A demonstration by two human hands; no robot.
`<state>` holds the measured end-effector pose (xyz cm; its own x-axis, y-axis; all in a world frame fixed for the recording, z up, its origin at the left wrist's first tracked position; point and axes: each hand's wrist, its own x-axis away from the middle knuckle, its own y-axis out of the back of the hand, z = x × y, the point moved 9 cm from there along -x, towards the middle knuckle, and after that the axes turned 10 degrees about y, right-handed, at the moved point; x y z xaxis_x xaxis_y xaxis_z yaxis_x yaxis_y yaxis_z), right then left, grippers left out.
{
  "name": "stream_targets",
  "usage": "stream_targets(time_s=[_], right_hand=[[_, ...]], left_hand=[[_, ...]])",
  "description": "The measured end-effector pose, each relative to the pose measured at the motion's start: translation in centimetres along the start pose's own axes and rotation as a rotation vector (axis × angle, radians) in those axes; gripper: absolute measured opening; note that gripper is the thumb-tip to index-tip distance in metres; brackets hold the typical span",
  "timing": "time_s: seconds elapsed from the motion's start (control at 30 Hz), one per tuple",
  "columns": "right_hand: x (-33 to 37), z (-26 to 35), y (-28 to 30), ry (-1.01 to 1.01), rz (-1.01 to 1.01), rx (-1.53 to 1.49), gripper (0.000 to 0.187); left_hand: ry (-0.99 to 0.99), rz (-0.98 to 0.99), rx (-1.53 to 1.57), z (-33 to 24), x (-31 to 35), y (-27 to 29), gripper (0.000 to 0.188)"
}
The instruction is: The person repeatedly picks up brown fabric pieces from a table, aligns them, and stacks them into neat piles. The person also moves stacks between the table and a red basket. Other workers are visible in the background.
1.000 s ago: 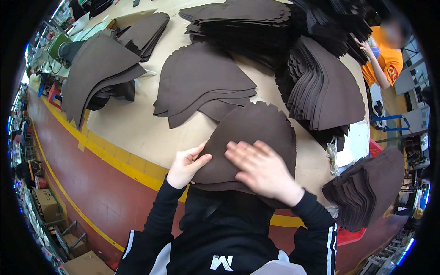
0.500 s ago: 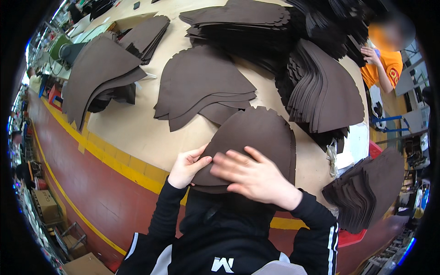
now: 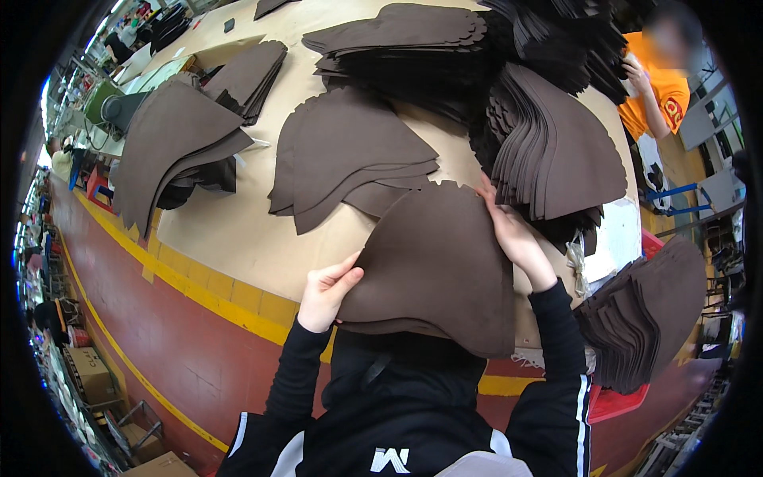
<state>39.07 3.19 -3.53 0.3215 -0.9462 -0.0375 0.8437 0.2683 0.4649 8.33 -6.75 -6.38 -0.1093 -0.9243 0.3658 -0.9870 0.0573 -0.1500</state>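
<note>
A small stack of dark brown, leather-like cut panels (image 3: 437,254) with curved sides and a notched top edge lies in front of me, its lower end reaching past the table edge. My left hand (image 3: 330,292) pinches the stack's left edge, thumb on top. At the upper right edge, my right hand (image 3: 513,226) holds the notched rim with its fingertips; its thumb is not clearly seen. Just beyond lies a fanned pile of similar panels (image 3: 350,151). A taller pile of brown panels (image 3: 556,147) stands close to my right hand.
More panel piles sit at the left (image 3: 175,139) and the back (image 3: 397,48) of the beige table (image 3: 230,246). On my right, another stack (image 3: 644,310) rests in a red crate (image 3: 616,404). A person in an orange top (image 3: 656,79) is at the far right.
My right hand has moved from the middle of the panel up to its right notched edge. The top panel's lower right corner now reaches further down. My left hand keeps its grip.
</note>
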Motion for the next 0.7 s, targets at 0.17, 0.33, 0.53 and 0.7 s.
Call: stream_targets(time_s=[0.17, 0.33, 0.53, 0.7], right_hand=[[7.3, 3.5, 2.3, 0.206, -0.234, 0.361, 0.045], [10.5, 10.6, -1.8, 0.507, 0.053, 0.675, 0.065], [10.7, 11.7, -10.9, 0.698, 0.532, 0.568, 0.053], [3.3, 10.1, -6.7, 0.603, 0.313, 0.784, 0.045]], left_hand=[[-0.119, -0.150, 0.136, -3.8, -1.6, 4.4, 0.047], [-0.299, -0.374, -0.009, -9.5, -7.3, 10.4, 0.046], [-0.619, -0.716, -0.852, -11.0, -3.0, 6.2, 0.048], [-0.255, -0.078, -0.848, -2.9, 0.8, -2.5, 0.076]])
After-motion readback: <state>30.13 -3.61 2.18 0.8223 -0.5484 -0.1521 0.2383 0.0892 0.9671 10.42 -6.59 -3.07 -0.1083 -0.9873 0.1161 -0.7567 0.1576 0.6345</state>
